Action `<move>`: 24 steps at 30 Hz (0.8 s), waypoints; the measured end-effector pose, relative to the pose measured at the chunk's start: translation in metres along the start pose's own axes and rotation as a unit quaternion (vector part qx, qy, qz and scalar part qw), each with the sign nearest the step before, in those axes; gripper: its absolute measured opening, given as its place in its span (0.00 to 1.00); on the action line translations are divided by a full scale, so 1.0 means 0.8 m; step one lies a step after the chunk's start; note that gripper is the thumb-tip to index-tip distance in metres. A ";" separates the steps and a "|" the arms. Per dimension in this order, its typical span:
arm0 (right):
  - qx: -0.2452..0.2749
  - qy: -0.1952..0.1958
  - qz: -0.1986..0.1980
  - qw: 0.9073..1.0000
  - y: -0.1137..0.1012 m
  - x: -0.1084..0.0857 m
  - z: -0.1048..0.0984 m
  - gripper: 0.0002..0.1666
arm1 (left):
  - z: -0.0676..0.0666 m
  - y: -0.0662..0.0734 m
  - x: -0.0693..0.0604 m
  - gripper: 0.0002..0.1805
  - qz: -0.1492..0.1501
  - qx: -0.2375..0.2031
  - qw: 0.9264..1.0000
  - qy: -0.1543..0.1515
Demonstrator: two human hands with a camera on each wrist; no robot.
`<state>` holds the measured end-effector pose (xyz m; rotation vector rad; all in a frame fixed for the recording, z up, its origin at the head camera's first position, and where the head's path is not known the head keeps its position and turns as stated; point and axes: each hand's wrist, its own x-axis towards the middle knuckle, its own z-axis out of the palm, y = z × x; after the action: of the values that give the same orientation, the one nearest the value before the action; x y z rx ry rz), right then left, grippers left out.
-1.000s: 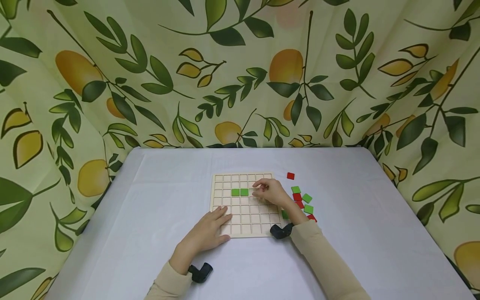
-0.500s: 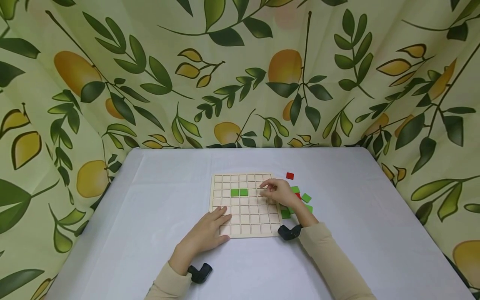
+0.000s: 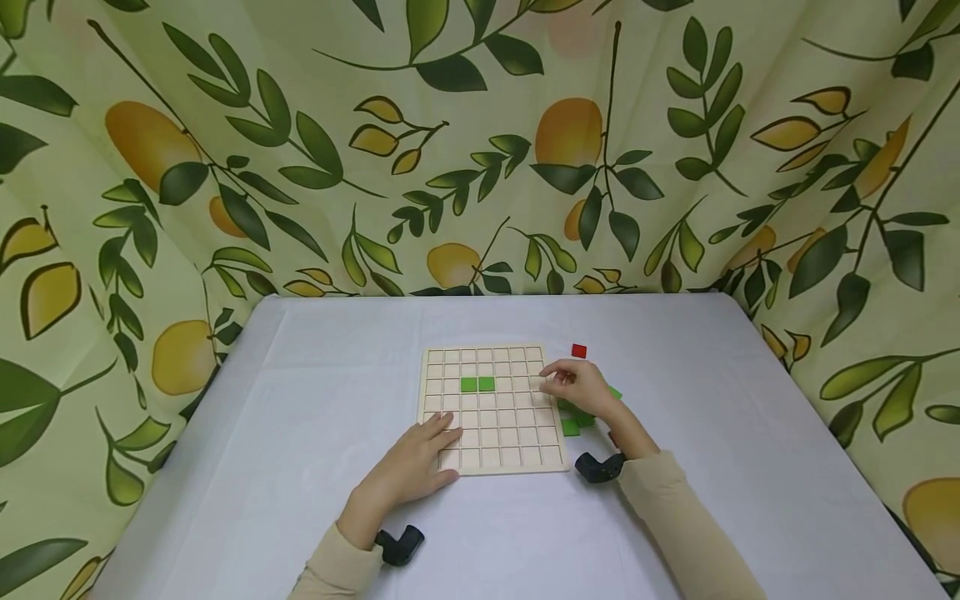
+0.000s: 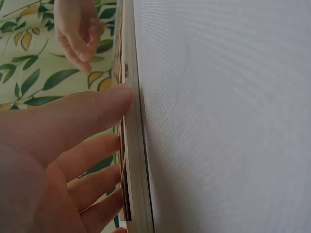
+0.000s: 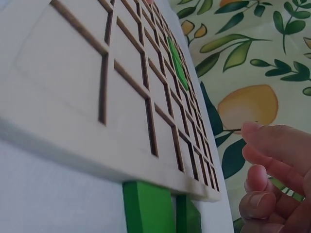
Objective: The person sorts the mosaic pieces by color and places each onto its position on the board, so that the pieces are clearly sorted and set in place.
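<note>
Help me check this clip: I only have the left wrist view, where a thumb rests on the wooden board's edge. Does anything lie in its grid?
Observer: Yes, the head view shows two green square tiles in neighboring cells of the wooden grid board.
Operator: What lies along the board's right edge, near the right hand?
Observer: Loose green tiles, some partly hidden behind that hand in the head view.
Operator: Is there another color out there?
Observer: Yes, a red tile lies on the white tablecloth, to the right of the board's far right corner.
</note>
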<state>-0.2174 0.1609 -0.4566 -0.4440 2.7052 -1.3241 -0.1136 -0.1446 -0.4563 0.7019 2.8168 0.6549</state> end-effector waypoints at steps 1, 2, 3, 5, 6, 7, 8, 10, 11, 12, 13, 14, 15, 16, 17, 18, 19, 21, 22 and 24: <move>0.001 -0.001 0.006 1.000 0.000 -0.001 -0.002 0.13 | 0.000 0.000 0.000 0.33 0.000 -0.001 1.000 0.000; 0.000 0.000 0.010 1.000 0.001 -0.003 -0.004 0.14 | 0.000 0.000 0.000 0.33 0.000 -0.001 1.000 0.000; 0.000 0.000 0.014 1.000 0.002 -0.004 -0.005 0.14 | 0.000 0.000 0.000 0.33 0.000 -0.002 1.000 0.000; -0.001 0.001 0.018 1.000 0.004 -0.006 -0.009 0.14 | 0.000 0.000 0.001 0.33 0.000 -0.004 1.000 0.001; -0.001 0.002 0.021 1.000 0.006 -0.007 -0.010 0.13 | 0.000 0.000 0.001 0.33 -0.002 -0.006 1.000 0.000; -0.001 0.003 0.023 1.000 0.008 -0.008 -0.011 0.13 | 0.001 0.000 0.001 0.33 -0.001 -0.006 1.000 0.000; -0.003 0.002 0.023 1.000 0.010 -0.009 -0.012 0.13 | 0.000 0.000 0.001 0.33 -0.001 -0.005 1.000 0.000; -0.008 0.001 0.023 1.000 0.013 -0.010 -0.014 0.13 | 0.001 0.000 0.001 0.33 -0.001 -0.004 1.000 0.001; -0.009 0.000 0.024 1.000 0.014 -0.011 -0.014 0.13 | 0.001 0.000 0.001 0.33 -0.001 -0.002 1.000 0.001; -0.010 0.000 0.024 1.000 0.015 -0.012 -0.015 0.13 | 0.001 0.000 0.001 0.33 -0.001 -0.002 1.000 0.001; -0.011 -0.001 0.025 1.000 0.015 -0.013 -0.017 0.13 | 0.001 0.000 0.002 0.33 -0.002 -0.003 1.000 0.001; -0.012 -0.003 0.026 1.000 0.015 -0.014 -0.018 0.13 | 0.001 0.000 0.002 0.33 -0.002 -0.004 1.000 0.001; -0.010 -0.005 0.029 1.000 0.015 -0.015 -0.019 0.14 | 0.001 0.000 0.002 0.33 -0.003 -0.005 1.000 0.000; -0.009 -0.006 0.030 0.999 0.015 -0.017 -0.021 0.14 | 0.000 0.001 0.002 0.33 -0.004 -0.007 1.000 -0.001; -0.008 -0.008 0.033 0.999 0.016 -0.018 -0.023 0.14 | 0.000 0.001 0.002 0.33 -0.005 -0.010 1.000 -0.002; -0.008 -0.009 0.035 0.999 0.016 -0.019 -0.025 0.14 | 0.000 0.001 0.002 0.33 -0.006 -0.013 1.000 -0.003; -0.009 -0.010 0.036 0.999 0.018 -0.020 -0.027 0.14 | -0.001 0.002 0.002 0.33 -0.007 -0.015 1.000 -0.003; -0.013 -0.011 0.039 0.999 0.021 -0.023 -0.032 0.14 | -0.001 0.002 0.001 0.33 -0.009 -0.016 1.000 -0.005; -0.016 -0.010 0.040 0.999 0.023 -0.024 -0.034 0.14 | -0.001 0.002 0.001 0.33 -0.010 -0.016 1.000 -0.005; -0.020 -0.011 0.041 0.999 0.027 -0.026 -0.039 0.14 | 0.000 0.002 0.002 0.33 -0.011 -0.016 1.000 -0.004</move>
<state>-0.2092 0.2033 -0.4549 -0.3443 2.7060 -1.2383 -0.1140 -0.1427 -0.4552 0.6662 2.7960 0.6892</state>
